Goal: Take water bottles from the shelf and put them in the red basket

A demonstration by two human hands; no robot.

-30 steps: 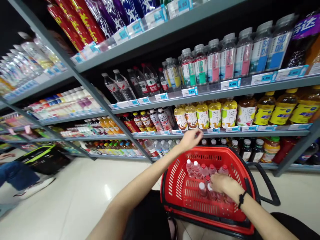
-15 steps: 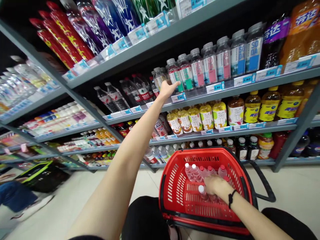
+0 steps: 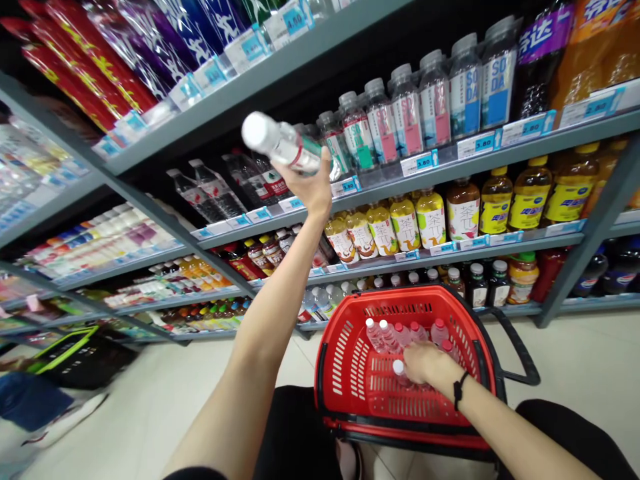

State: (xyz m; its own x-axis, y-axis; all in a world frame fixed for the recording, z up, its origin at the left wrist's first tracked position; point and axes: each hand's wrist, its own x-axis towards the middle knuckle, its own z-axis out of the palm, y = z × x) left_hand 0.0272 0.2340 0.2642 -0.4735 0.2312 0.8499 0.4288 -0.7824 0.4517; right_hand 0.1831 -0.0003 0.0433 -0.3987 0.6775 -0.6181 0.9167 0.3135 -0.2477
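Note:
My left hand [image 3: 310, 190] is closed around a soda water bottle [image 3: 287, 143] with a pale cap and a white-and-green label. That bottle is tilted in front of the shelf, its cap toward the upper left. Similar soda bottles [image 3: 357, 130] stand in a row just right of it. Down in the red shopping basket [image 3: 345, 320], my right hand [image 3: 425, 363] is curled over bottles. Its fingertips are mostly hidden, but it seems to grip one bottle. Around it are small clear bottles with white caps [image 3: 384, 337] and pink-red caps [image 3: 439, 330].
Yellow tea bottles [image 3: 404, 223] line the shelf below the soda. Large cola and orange drink bottles [image 3: 603, 67] stand at the right. A black basket with a green rim [image 3: 70, 357] and another person's leg [image 3: 33, 400] are at the far left. The basket's black handle [image 3: 520, 360] sticks out rightward.
My left hand has drawn a soda bottle forward out of the shelf row and tilted it left. My right hand stays in the basket among the bottles. The view has shifted slightly.

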